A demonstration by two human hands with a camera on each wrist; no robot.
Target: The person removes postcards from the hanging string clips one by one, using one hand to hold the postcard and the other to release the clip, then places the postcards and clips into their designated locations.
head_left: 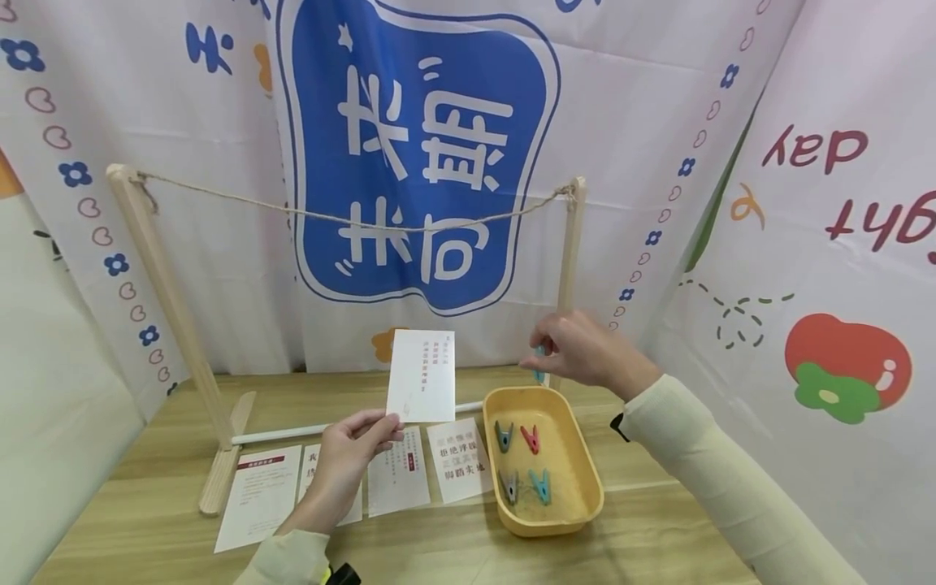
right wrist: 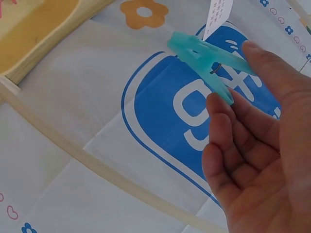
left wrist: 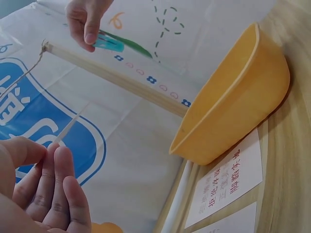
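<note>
My left hand [head_left: 349, 455] pinches a white card [head_left: 420, 375] with printed text by its lower edge, holding it up in front of the wooden stand. In the left wrist view that card shows almost edge-on. My right hand [head_left: 585, 353] is raised above the far end of a yellow tray [head_left: 594, 496]. Between its thumb and fingers it holds a light-blue clothespin [right wrist: 204, 56] by the handle ends, seen best in the right wrist view. A twine line [head_left: 322, 216] hangs slack between the stand's two posts, above and beyond both hands.
Several clothespins, among them a red one [head_left: 530, 439] and a turquoise one [head_left: 539, 486], lie in the tray. Several printed cards, such as the leftmost one [head_left: 256, 496], lie on the wooden table. Wooden posts [head_left: 171, 301] and a white bottom bar [head_left: 285, 434] form the stand.
</note>
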